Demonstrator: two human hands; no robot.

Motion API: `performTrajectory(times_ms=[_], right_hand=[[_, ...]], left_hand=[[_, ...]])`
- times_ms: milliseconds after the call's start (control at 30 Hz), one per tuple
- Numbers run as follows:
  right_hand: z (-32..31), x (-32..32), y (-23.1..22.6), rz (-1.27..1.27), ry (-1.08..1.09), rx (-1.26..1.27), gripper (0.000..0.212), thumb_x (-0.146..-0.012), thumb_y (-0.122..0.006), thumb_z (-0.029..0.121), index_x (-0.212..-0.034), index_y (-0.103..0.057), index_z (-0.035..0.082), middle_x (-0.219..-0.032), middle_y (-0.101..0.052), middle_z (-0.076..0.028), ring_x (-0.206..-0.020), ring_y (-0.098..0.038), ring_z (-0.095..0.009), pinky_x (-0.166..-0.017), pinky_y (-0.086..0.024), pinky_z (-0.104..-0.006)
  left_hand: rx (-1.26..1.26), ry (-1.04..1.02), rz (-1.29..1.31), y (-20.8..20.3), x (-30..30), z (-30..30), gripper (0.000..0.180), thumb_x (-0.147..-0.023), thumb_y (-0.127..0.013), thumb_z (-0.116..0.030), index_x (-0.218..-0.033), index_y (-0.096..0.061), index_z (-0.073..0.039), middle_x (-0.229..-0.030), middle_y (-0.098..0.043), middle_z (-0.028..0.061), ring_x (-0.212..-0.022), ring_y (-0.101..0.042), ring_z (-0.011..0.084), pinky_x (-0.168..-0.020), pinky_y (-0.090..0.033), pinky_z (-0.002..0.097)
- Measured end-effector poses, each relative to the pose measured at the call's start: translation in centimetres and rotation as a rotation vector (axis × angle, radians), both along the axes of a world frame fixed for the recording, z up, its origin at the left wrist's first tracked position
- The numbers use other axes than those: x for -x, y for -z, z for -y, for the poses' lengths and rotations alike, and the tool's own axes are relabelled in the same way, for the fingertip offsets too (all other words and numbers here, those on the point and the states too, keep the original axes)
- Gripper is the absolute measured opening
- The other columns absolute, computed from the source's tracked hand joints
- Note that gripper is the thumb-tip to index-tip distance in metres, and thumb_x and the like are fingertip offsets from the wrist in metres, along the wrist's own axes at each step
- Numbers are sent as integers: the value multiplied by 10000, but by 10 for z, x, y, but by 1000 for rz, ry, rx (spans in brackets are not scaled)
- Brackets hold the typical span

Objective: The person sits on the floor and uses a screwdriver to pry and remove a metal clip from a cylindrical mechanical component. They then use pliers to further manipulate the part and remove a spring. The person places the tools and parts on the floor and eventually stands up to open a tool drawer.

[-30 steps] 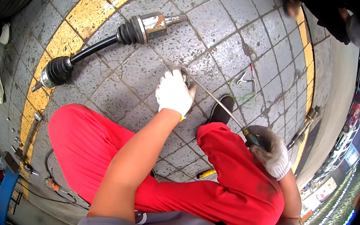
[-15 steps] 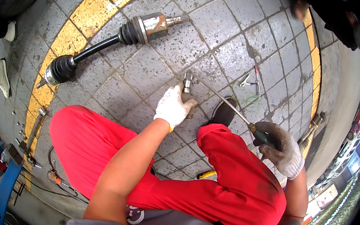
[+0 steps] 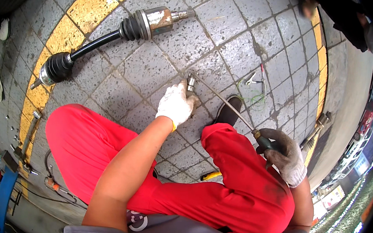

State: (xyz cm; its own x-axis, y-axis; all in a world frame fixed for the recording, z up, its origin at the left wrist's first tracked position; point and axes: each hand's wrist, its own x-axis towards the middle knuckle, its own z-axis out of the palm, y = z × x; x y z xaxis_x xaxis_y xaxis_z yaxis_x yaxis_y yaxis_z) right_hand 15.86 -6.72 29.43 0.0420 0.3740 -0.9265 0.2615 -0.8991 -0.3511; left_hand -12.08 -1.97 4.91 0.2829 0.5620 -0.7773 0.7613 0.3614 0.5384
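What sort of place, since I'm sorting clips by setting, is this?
Probably a car repair workshop: what looks like a car axle lies on the tiled floor, the gloved right hand holds what seems a long screwdriver, and cars show at the far right.

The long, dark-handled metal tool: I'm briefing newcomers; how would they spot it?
Find the red fabric trousers. At their right edge, the gloved right hand grips the dark-handled metal tool. Unlike the short silver metal part in the left hand, it is long and thin.
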Motion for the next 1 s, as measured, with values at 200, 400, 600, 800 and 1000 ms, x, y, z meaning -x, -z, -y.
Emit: performTrajectory(times_ms=[200,400,600,800,1000], right_hand=[[-19,30,-16,43,30,37,435,-997,-558,-20,-1430,-583,-45,-1289,-709,-150,-1005,-726,-176,-666,-599,-273],[-20,66,-32,119,-26,15,424,-1030,-538,-4,-1451,-583,-24,-1309,-707,-132,-1010,-722,-161,-651,-587,-267],[15,117,-26,201,103,-77,430,-1029,-528,-53,-1448,-606,7,-1344,-705,-111,-951,-699,-132,-675,-585,-258],[36,170,-19,300,279,-82,418,-1032,-551,-54,-1441,-619,-3,-1213,-721,-81,-909,-707,-137,-770,-575,-274],[30,185,-22,326,216,-103,424,-1025,-526,-72,-1435,-620,-20,-1206,-709,-88,-963,-673,-130,-865,-561,-283]], left_hand=[[-31,1,-124,15,-15,7,799,-966,-672,-448,-1587,-441,-1,-1473,-582,276,-1405,-527,428,-1183,-435,482],[-46,18,-140,5,-35,-1,907,-911,-754,-537,-1562,-433,6,-1518,-549,249,-1431,-498,444,-1172,-446,519],[-13,26,-103,14,-32,2,837,-894,-793,-472,-1518,-481,-10,-1558,-522,242,-1485,-463,434,-1175,-462,511],[-44,31,-87,14,-32,-4,793,-905,-779,-453,-1501,-498,-10,-1547,-534,239,-1491,-460,427,-1182,-466,497],[-11,11,-66,22,-37,2,769,-902,-783,-443,-1478,-514,-10,-1503,-569,226,-1457,-494,411,-1169,-482,481]])
